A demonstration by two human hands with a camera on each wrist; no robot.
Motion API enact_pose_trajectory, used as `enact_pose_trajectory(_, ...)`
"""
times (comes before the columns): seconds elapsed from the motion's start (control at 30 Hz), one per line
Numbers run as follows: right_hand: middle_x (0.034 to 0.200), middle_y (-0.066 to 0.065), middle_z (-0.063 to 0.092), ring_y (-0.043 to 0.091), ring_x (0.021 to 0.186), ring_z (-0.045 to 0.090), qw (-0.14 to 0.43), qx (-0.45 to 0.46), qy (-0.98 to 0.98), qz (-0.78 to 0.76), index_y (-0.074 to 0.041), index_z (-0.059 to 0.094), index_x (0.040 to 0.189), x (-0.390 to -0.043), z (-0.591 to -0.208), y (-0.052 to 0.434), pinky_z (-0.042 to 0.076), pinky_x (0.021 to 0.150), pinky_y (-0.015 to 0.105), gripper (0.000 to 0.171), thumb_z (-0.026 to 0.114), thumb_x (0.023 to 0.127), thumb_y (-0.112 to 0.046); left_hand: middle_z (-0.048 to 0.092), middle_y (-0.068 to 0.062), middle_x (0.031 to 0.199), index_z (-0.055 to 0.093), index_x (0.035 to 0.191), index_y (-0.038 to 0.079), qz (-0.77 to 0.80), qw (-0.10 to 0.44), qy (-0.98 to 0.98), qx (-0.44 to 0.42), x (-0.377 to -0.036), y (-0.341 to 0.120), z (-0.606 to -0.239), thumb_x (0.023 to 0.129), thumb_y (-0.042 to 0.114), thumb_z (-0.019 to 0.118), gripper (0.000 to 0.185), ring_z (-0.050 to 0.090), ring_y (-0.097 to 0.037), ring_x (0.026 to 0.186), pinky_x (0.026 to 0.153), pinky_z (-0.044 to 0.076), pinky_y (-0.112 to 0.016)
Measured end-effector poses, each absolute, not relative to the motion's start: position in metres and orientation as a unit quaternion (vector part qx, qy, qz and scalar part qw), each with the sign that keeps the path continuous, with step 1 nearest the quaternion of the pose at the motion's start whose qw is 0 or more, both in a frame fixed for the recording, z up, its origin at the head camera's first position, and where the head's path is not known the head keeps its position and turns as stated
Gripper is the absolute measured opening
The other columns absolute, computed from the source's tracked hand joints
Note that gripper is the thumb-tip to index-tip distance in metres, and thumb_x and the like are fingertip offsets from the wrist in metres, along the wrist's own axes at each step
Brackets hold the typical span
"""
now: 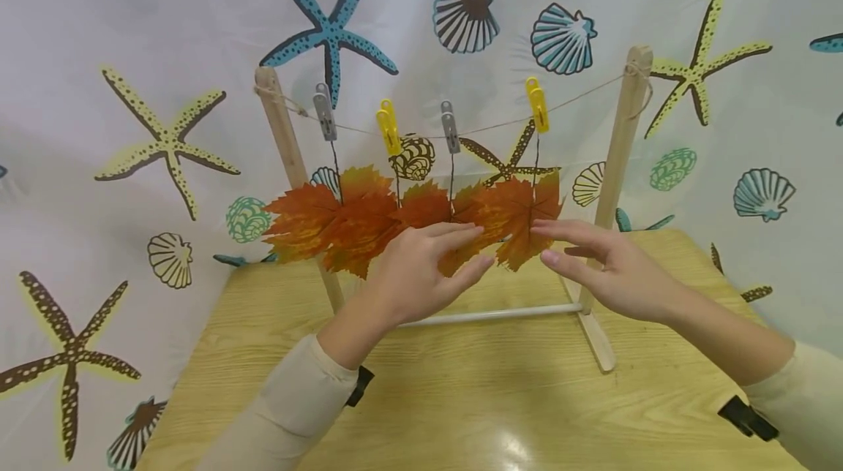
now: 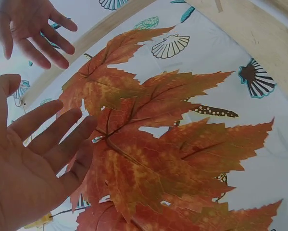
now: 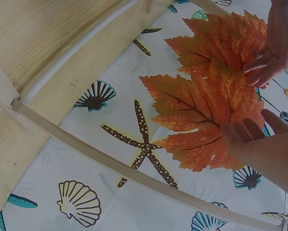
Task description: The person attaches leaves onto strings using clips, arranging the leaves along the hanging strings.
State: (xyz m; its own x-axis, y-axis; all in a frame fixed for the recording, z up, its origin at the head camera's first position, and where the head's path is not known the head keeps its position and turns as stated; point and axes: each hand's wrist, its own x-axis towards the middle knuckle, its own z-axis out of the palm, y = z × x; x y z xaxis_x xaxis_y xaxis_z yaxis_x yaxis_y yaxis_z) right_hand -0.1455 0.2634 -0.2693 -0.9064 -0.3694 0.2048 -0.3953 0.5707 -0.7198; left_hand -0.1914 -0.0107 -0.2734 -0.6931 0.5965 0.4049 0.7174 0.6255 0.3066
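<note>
Orange-red artificial maple leaves (image 1: 372, 215) hang in an overlapping row by dark stems. Two grey clothespins (image 1: 451, 127) and two yellow clothespins (image 1: 388, 127) hold the stems on a thin string (image 1: 586, 94). My left hand (image 1: 428, 270) is in front of the middle leaves, fingers extended, holding nothing. My right hand (image 1: 609, 270) reaches in from the right, fingertips right at the rightmost leaf (image 1: 520, 219), fingers loosely straight. In the left wrist view, the left fingers (image 2: 67, 134) lie close to the leaves' stem side. The right wrist view shows the right fingertips overlapping a leaf (image 3: 192, 115).
The string is tied between two wooden posts (image 1: 619, 156), joined low down by a white rod (image 1: 494, 314). The frame stands on a wood-grain table (image 1: 461, 398). Behind it hangs a white cloth (image 1: 408, 10) printed with starfish and shells.
</note>
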Motion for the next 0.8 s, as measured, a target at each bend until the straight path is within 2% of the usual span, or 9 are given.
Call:
enact_pose_trajectory(0.17,0.154,0.006,0.046,0.031,0.145,0.040,0.038,0.222,-0.892,0.391,-0.017,0.050,0.148,-0.141,-0.275,0.266,0.040,0.109,0.059,0.046,0.055,0.103,-0.029,0.063,0.001,0.139,0.062,0.138,0.024,-0.215,0.112,-0.908,-0.343,-0.189,-0.020,-0.280,0.097,0.058,0.052,0.054,0.063,-0.023,0.123,0.102,0.051,-0.044)
enact_pose_trajectory(0.3,0.156,0.006,0.044,0.033,0.145,0.039,0.052,0.226,-0.894,0.384,-0.018,0.050,0.148,-0.137,-0.285,0.267,0.040,0.107,0.064,0.047,0.055,0.103,-0.028,0.060,0.002,0.142,0.059,0.141,0.026,-0.221,0.084,-0.919,-0.316,-0.184,-0.030,-0.288,0.096,0.062,0.050,0.058,0.060,-0.025,0.127,0.103,0.049,-0.047)
enact_pose_trajectory(0.53,0.161,0.006,0.037,0.035,0.148,0.033,0.064,0.233,-0.901,0.360,-0.017,0.048,0.149,-0.127,-0.304,0.271,0.033,0.108,0.067,0.050,0.059,0.101,-0.027,0.058,-0.001,0.144,0.057,0.143,0.022,-0.191,0.099,-0.918,-0.333,-0.175,-0.042,-0.297,0.097,0.061,0.049,0.061,0.062,-0.028,0.124,0.101,0.051,-0.048)
enact_pose_trajectory(0.8,0.164,0.005,0.029,0.040,0.147,0.030,0.073,0.212,-0.919,0.323,-0.017,0.043,0.152,-0.113,-0.311,0.270,0.033,0.105,0.071,0.055,0.058,0.102,-0.032,0.052,-0.004,0.151,0.050,0.148,0.021,-0.143,0.107,-0.922,-0.344,-0.151,-0.048,-0.305,0.095,0.067,0.048,0.071,0.058,-0.030,0.129,0.101,0.046,-0.062)
